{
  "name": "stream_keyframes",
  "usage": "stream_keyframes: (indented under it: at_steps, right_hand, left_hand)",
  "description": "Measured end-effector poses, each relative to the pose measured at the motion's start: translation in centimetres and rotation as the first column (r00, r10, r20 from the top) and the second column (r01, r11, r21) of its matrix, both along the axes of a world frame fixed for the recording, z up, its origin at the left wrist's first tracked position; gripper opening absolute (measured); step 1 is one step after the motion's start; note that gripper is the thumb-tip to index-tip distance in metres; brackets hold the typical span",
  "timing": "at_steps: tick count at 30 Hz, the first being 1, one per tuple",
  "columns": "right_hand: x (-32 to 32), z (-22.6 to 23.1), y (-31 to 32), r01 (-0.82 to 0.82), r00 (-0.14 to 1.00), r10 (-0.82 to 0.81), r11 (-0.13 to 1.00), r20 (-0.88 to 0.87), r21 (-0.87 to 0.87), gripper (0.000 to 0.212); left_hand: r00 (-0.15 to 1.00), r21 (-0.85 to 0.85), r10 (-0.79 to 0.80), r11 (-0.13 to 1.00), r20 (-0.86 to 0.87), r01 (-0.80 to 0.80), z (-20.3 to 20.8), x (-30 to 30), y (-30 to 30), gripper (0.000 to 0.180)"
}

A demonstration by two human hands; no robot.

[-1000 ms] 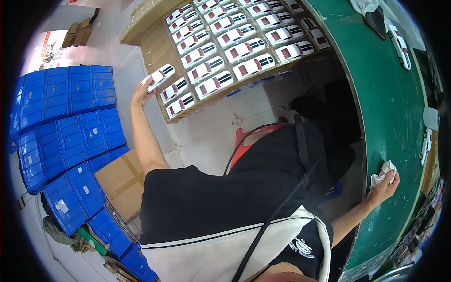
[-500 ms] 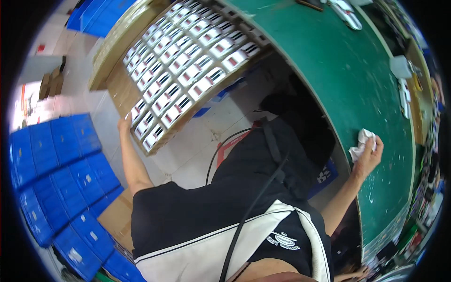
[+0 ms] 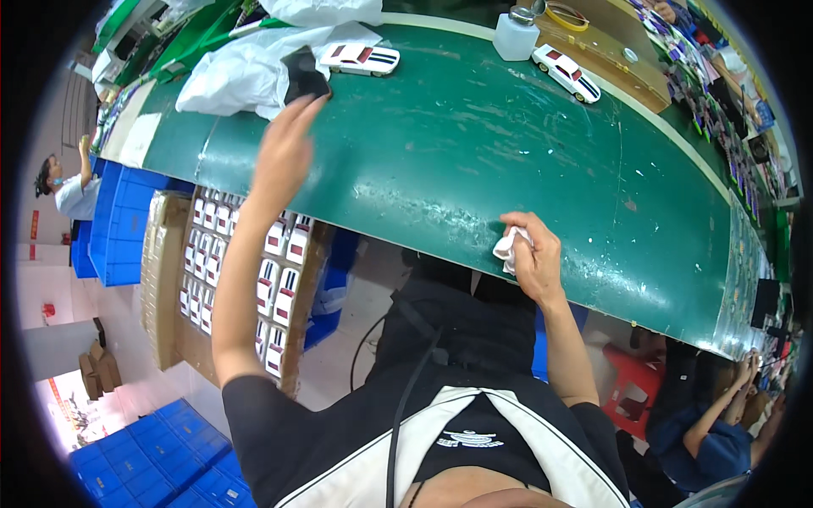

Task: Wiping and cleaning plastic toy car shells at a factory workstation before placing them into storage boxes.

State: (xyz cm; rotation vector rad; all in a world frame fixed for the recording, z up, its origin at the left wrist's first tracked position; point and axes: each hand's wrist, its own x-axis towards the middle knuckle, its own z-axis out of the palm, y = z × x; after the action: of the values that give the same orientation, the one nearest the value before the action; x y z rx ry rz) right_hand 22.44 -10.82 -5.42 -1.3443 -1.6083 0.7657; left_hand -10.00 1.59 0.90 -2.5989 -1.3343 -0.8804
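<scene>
My left hand (image 3: pixel 286 157) reaches over the green worktable (image 3: pixel 423 148), somewhat blurred, with its fingers stretched out and nothing seen in them. Its fingertips are by a flat black piece (image 3: pixel 305 74), whose kind I cannot make out; whether they touch it is unclear. Just right of that piece stands a white toy car (image 3: pixel 360 59) with dark stripes and red windows. Near the table's front edge, my right hand (image 3: pixel 540 261) is closed around a crumpled white cloth (image 3: pixel 506 250). A second white toy car (image 3: pixel 566 74) stands at the far right, beside a white bottle (image 3: pixel 516 38).
Crumpled white plastic sheeting (image 3: pixel 233 80) lies at the far left of the table. Below, a cardboard carton (image 3: pixel 161 284) holds rows of similar white cars. Blue crates (image 3: pixel 148 453) are stacked on the floor. Other people sit at the right (image 3: pixel 707 440), near a red stool (image 3: pixel 631 389).
My view has turned from the carton to the table. My left hand has left the carton's edge and moved over the table; my right hand still holds the cloth.
</scene>
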Motion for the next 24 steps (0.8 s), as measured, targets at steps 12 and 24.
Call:
stream_keyframes:
  at_steps: [12,24]
  right_hand:
    - [-0.1,0.7,0.5,0.053,0.997,-0.052,0.998,0.057,-0.025,0.015]
    - [-2.3,2.9,3.6,0.113,0.718,-0.107,0.993,0.688,0.037,0.051]
  left_hand:
    - [0.853,-0.395,-0.048,0.899,-0.520,-0.191,-1.2,9.7,16.9,0.063]
    - [0.995,-0.837,0.074,0.548,0.062,0.011,-1.2,17.4,0.7,0.054]
